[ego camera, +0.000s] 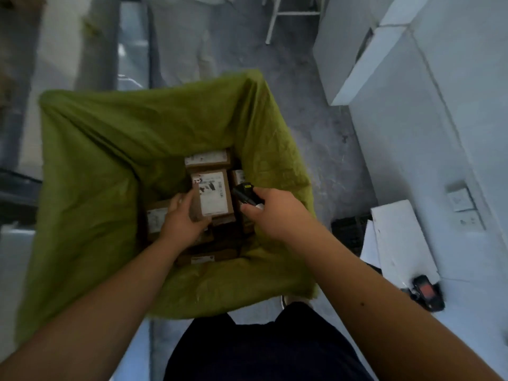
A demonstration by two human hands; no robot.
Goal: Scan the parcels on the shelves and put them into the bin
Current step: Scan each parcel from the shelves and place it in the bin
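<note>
A bin lined with green cloth (90, 166) stands in front of me, with several brown cardboard parcels lying at its bottom. My left hand (182, 218) grips a brown parcel with a white label (213, 192) by its left edge, holding it over the others inside the bin. My right hand (275, 213) is closed around a black handheld scanner (244, 195) with a yellow mark, its head just to the right of the held parcel. More parcels lie behind (207, 158) and to the left (156, 218) of the held one.
White counters and boxes (428, 127) run along the right side. A second black handheld device (427, 292) and white sheets (398, 237) lie on the counter at the right. A black crate (349, 232) sits on the grey floor. A person's legs stand beyond the bin.
</note>
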